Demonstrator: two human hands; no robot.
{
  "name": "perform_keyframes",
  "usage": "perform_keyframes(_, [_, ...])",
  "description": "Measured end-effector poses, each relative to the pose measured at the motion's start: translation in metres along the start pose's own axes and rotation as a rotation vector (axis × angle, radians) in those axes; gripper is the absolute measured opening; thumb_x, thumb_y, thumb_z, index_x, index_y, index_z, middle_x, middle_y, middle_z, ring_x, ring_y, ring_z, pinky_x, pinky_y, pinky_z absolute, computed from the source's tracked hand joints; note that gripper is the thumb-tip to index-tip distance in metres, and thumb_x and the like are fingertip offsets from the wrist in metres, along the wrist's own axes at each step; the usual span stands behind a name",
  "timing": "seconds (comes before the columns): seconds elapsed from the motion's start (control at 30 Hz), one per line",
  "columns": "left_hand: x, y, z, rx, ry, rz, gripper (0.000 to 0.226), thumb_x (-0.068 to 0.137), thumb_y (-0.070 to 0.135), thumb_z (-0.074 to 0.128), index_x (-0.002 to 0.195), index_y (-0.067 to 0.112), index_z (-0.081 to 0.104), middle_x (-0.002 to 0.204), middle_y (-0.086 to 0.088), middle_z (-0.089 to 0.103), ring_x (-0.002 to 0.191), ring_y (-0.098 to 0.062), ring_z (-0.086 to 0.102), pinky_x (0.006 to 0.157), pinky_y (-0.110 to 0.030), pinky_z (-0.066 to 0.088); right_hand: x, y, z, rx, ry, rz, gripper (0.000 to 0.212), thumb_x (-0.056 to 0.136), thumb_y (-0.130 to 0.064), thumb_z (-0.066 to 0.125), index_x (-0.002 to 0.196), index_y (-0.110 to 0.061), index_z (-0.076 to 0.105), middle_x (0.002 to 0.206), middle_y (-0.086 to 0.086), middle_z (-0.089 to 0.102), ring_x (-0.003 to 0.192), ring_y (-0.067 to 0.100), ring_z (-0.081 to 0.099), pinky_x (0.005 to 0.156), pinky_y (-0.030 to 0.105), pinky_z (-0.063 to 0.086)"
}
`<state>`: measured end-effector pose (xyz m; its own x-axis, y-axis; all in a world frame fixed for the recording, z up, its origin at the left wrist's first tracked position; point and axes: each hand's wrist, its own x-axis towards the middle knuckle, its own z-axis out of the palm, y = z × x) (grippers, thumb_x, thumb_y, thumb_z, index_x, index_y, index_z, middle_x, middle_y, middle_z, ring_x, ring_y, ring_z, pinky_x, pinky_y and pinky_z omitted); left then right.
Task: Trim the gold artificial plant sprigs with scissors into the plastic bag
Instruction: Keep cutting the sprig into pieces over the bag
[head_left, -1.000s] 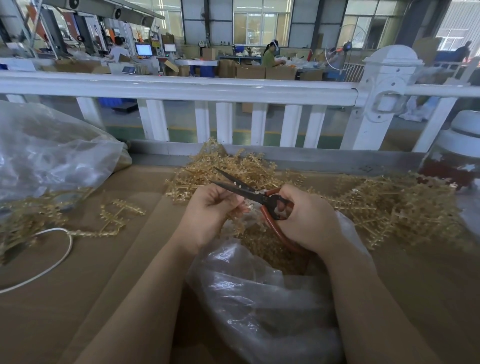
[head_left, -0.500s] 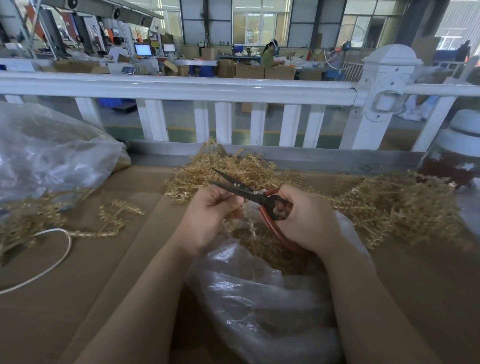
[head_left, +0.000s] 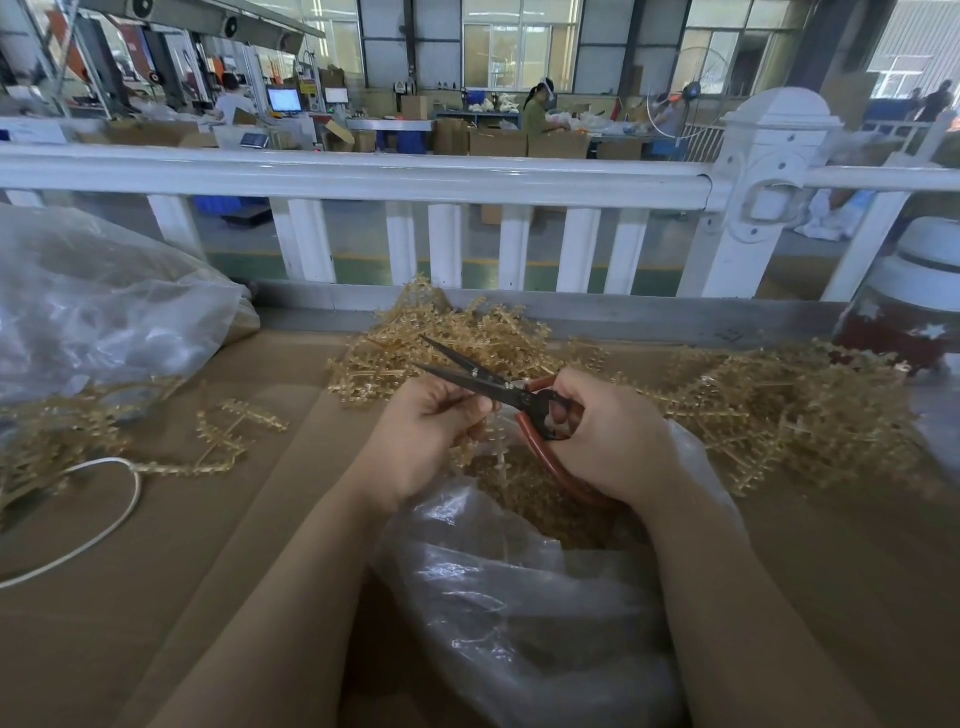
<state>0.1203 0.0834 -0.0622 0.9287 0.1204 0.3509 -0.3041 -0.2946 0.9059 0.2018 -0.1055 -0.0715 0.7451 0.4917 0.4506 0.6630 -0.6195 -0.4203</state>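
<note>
From the head camera, the right hand (head_left: 608, 431) grips the red handles of the scissors (head_left: 498, 391), fingers curled through the loops; the dark blades stand slightly apart and point up-left. The left hand (head_left: 431, 431) has its fingers curled and pinches a gold sprig (head_left: 480, 441) just under the blades, above the open clear plastic bag (head_left: 519, 613), which holds cut gold pieces. More gold sprigs (head_left: 779, 405) lie piled on the brown cardboard table (head_left: 182, 571) behind and to the right. A white cord (head_left: 104, 525) lies at the left, near another plastic bag (head_left: 93, 306).
</note>
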Motion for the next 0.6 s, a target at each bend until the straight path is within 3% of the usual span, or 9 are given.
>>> perform_keyframes(0.23, [-0.0007,0.0030,0.0008,0.004,-0.001,-0.018,0.027,0.097,-0.003,0.054,0.077,0.011,0.067,0.063,0.000,0.058,0.063,-0.012,0.054,0.066,-0.020,0.046,0.0010,-0.0007,0.0000,0.006,-0.001,0.017,0.039,0.080,-0.070,0.065,0.071,-0.037,0.047,0.088,-0.046,0.052,0.078,-0.015,0.053,0.048,0.018,0.030])
perform_keyframes(0.43, [0.0001,0.0008,-0.0008,-0.013,0.007,-0.001,0.015,0.097,-0.002,0.054,0.088,-0.005,0.065,0.066,-0.003,0.057,0.065,-0.015,0.055,0.067,-0.027,0.046,0.0021,-0.0048,-0.0025,0.052,-0.015,0.032,0.029,0.079,-0.072,0.062,0.075,-0.047,0.050,0.083,-0.047,0.053,0.074,-0.018,0.053,0.046,0.018,0.030])
perform_keyframes(0.53, [0.0004,0.0004,-0.0017,-0.097,0.044,-0.013,0.013,0.096,-0.002,0.055,0.088,0.000,0.064,0.064,0.000,0.062,0.060,-0.009,0.059,0.060,-0.022,0.048,0.0059,-0.0032,-0.0024,0.187,0.006,0.127,0.044,0.071,-0.073,0.056,0.074,-0.030,0.056,0.075,-0.026,0.065,0.067,-0.003,0.062,0.049,0.028,0.048])
perform_keyframes(0.6, [0.0005,0.0000,-0.0011,-0.130,0.056,-0.018,0.012,0.095,-0.003,0.056,0.088,0.001,0.065,0.064,0.001,0.064,0.059,-0.005,0.060,0.057,-0.015,0.048,0.0102,-0.0015,-0.0030,0.277,0.002,0.185,0.033,0.077,-0.054,0.072,0.080,-0.023,0.063,0.072,-0.009,0.069,0.066,0.007,0.066,0.062,0.033,0.059])
